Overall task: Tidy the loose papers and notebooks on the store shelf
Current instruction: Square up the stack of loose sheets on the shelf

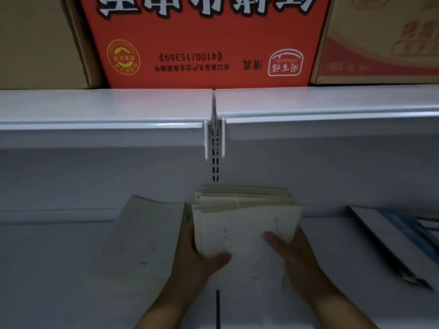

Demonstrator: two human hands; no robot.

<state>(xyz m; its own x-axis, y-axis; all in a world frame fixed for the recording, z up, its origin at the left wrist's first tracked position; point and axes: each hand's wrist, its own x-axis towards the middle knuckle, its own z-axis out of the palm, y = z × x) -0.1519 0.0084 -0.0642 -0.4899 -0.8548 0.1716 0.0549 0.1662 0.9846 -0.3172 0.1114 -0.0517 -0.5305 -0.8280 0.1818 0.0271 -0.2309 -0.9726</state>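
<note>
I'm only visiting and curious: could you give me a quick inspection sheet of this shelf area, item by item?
Surface: white lower shelf, dimly lit.
Job's things: thick paper stack held at the middle; pale paper pile lying to its left; blue-and-white booklets lying at the right.
Clutter: nothing seen.
Grippers: left hand and right hand grip the stack's sides, thumbs on top.
Cables: nothing seen.
Surroundings: upper shelf bearing a red carton between brown cartons.
</note>
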